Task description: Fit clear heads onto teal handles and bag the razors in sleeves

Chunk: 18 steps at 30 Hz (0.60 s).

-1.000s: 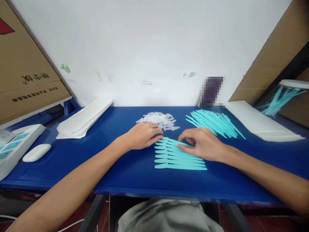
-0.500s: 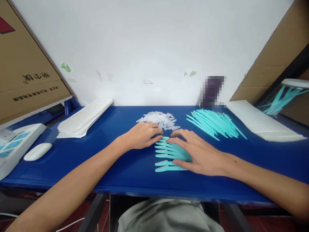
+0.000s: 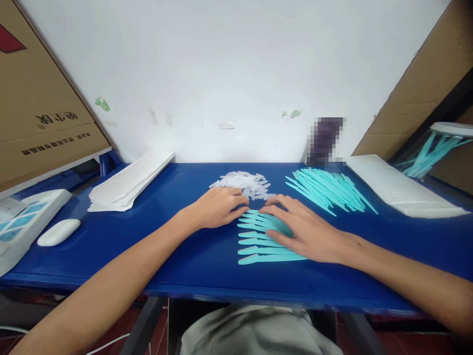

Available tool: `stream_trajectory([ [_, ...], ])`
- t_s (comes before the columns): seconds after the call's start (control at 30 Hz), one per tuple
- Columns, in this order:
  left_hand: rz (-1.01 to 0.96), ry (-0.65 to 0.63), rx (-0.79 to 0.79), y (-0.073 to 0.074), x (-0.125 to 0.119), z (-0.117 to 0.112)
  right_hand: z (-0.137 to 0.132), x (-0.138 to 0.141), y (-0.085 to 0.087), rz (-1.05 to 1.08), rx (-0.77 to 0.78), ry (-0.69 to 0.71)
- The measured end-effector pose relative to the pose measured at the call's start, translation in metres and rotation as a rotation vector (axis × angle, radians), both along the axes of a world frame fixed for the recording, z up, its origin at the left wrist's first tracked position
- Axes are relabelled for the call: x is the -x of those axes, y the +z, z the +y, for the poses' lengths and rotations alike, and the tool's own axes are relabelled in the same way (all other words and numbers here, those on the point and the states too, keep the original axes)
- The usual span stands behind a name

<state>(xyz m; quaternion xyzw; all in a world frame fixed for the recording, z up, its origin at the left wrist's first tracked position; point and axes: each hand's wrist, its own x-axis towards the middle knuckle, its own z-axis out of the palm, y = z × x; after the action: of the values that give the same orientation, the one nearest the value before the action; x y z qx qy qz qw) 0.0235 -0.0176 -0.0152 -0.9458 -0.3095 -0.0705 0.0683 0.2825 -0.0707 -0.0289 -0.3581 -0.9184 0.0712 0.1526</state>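
A row of turquoise eyebrow razors (image 3: 254,242) lies on the blue table, blade ends to the left, handles partly under my right hand (image 3: 303,224). That hand is open, its fingers spread, with the thumb lower down the row and the index finger near the top. My left hand (image 3: 221,206) rests at the upper left end of the row, fingers bent and thumb apart from them, holding nothing I can see. Its fingertips are close to the top razor. Just beyond both hands is a heap of small translucent white blade caps (image 3: 246,181).
A loose pile of turquoise razors (image 3: 328,190) lies at the back right, beside a white padded sheet (image 3: 402,190). A clear tub (image 3: 424,153) holds more sticks. White sheets (image 3: 127,185), a white mouse-like object (image 3: 59,232) and a white tray (image 3: 37,217) are on the left.
My right hand has shifted slightly up the row, its thumb leaving the lowest razors, which now show more of their length. The lower razors are more evenly spaced. My left hand stays put.
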Motion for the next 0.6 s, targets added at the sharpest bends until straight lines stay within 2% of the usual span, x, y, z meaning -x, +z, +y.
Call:
stream_trajectory([
  [0.3,0.007,0.025,-0.015,0.0011,0.0008,0.0008,0.0074,0.0024,-0.0087,-0.017,-0.099,-0.119],
  [0.6,0.009,-0.01,-0.048,0.0073,0.0023,-0.0037,0.0091,-0.0016,-0.0047,-0.003,-0.086,-0.128],
])
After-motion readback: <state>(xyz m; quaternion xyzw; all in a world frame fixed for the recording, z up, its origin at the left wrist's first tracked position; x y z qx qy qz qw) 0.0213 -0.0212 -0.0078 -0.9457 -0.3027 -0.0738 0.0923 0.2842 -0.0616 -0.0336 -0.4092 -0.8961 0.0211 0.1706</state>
